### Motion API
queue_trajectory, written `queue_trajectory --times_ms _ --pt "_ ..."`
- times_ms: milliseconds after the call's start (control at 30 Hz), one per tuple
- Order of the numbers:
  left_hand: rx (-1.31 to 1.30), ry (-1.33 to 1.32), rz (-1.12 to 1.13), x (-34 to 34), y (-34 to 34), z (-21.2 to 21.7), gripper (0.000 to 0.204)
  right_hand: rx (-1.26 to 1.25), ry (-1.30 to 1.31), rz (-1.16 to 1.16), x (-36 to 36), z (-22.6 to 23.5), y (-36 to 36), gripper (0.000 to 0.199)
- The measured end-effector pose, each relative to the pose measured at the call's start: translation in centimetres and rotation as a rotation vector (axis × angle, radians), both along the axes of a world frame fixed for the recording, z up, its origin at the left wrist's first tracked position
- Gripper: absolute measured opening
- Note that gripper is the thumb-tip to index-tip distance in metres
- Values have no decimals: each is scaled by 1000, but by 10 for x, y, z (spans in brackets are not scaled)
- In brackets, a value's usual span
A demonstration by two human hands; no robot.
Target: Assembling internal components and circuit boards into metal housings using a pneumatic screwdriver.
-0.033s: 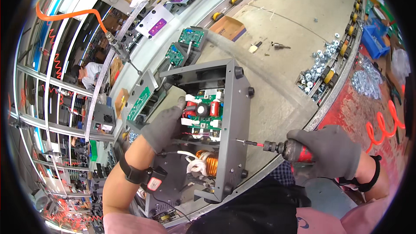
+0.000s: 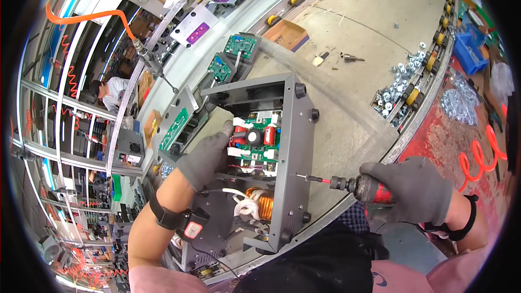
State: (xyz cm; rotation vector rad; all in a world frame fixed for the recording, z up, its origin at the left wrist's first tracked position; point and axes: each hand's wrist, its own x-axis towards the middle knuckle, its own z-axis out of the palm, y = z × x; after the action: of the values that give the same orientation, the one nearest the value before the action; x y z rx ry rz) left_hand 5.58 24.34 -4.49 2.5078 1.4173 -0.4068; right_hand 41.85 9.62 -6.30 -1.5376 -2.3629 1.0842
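A grey metal case (image 2: 296,130) lies open on the bench with its bare frame toward me. Inside sits a green circuit board (image 2: 264,153) with red and black components. Below the board is a copper-wound coil (image 2: 265,207) beside white wire loops. My left hand (image 2: 209,154), in a grey glove, reaches into the case, its fingers curled at the board's left edge and partly hidden. My right hand (image 2: 415,187), also gloved, is wrapped round a red and black power screwdriver (image 2: 369,189). The bit, with a screw at its tip, points into the case's side wall.
A heap of screws (image 2: 393,89) lies at the right by the rollers. A loose driver bit (image 2: 353,58) and a cardboard tray (image 2: 286,36) are farther back. Green boards (image 2: 220,68) stand left of the case. A hanging screwdriver (image 2: 149,58) is at upper left. Another person (image 2: 115,93) sits beyond.
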Motion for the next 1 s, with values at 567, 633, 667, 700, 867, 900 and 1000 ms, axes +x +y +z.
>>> queue_trajectory --times_ms 567,633,667,700,867,900,1000 --pt "-22 -35 -52 10 -12 2 85 713 -387 17 -25 -11 3 55" --pt "-17 -39 -27 6 -12 -1 85 707 -369 19 -25 -5 4 57" --pt "-17 -36 -14 4 -11 -1 86 694 -349 10 -26 -2 5 59" --pt "81 -21 -139 2 -10 0 70 707 -355 30 -24 -1 4 59" --pt "-198 -1104 642 -37 -33 57 62 653 -322 -12 -9 -12 1 70" --pt "-128 -1073 644 -49 -49 74 61 625 -307 -23 -9 -11 3 69" --pt "41 -1074 666 -87 -97 96 51 460 -182 -38 -4 -11 3 67"
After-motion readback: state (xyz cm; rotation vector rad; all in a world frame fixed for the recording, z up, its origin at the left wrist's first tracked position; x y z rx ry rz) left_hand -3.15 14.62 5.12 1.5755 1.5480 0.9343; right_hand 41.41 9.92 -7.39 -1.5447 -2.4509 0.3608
